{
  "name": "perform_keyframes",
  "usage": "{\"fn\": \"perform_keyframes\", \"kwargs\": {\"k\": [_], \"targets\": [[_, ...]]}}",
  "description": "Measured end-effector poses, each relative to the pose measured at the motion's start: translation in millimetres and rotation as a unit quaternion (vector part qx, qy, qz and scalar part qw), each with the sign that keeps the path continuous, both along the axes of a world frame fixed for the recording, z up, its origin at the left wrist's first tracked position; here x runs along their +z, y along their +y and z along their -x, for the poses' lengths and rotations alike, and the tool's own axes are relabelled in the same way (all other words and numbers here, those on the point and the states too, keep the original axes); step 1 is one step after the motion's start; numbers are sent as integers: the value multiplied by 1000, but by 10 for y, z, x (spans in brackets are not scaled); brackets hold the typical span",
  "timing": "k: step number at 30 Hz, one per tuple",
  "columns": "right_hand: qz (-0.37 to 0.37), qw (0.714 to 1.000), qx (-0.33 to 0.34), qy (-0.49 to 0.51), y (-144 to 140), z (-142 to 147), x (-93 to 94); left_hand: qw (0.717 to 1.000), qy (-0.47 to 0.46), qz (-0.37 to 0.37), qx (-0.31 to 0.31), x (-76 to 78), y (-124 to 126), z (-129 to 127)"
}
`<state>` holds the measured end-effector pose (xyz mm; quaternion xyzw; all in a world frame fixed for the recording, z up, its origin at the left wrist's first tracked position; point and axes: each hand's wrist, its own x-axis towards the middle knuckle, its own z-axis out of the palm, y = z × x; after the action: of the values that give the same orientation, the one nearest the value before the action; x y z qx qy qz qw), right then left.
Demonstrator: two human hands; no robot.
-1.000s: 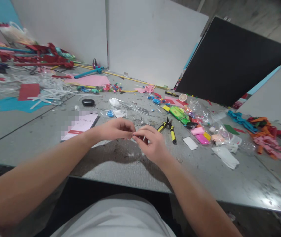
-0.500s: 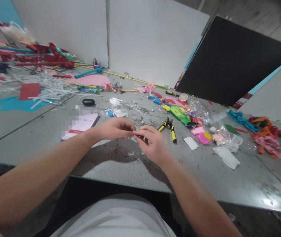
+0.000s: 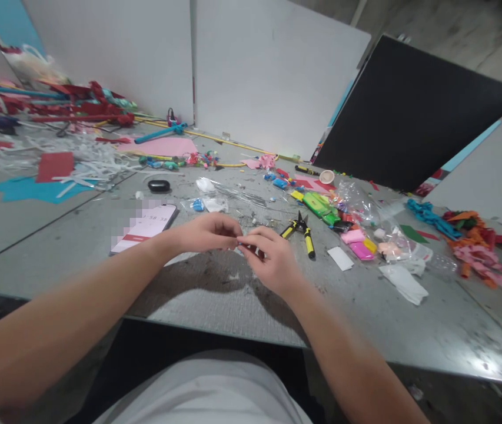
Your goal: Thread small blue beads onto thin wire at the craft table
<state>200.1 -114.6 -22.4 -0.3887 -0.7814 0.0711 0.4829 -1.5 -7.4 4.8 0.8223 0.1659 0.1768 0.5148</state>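
Note:
My left hand (image 3: 210, 231) and my right hand (image 3: 271, 254) meet fingertip to fingertip above the grey table (image 3: 215, 300). Both are closed in a pinch. Whatever sits between the fingertips is too small and too hidden to name. Just right of my right hand lie yellow-and-black pliers (image 3: 308, 242), their handles spread and jaws pointing away. Left of my left hand a phone (image 3: 147, 227) lies flat with its screen lit. Beyond the hands are thin wires (image 3: 242, 194) and a small blue lump (image 3: 197, 205) in clear plastic.
Packs of coloured clay (image 3: 319, 206) and clear plastic wrappers spread to the right, with a white paper piece (image 3: 340, 258) nearer. A black case (image 3: 159, 186) stands behind the phone. White paper strips (image 3: 87, 156) heap at left. Crepe paper scraps (image 3: 475, 235) lie far right. White panels (image 3: 272, 76) rise behind.
Both hands stay nearly in place, with fingertips together. The view has shifted very slightly. Nothing on the table has visibly moved.

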Motion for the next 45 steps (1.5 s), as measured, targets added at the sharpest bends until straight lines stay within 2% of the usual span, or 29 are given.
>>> {"fn": "perform_keyframes", "kwargs": {"k": [23,31,45], "targets": [[-6,1000,-7,-12,4,15,3,999,21,-25,10,-18,17,-7],[16,1000,-25,-3,19,12,-24,999,17,-32,8,12,-13,-20],[33,999,-15,-10,5,10,-16,999,17,-27,-4,1,0,-19]]}}
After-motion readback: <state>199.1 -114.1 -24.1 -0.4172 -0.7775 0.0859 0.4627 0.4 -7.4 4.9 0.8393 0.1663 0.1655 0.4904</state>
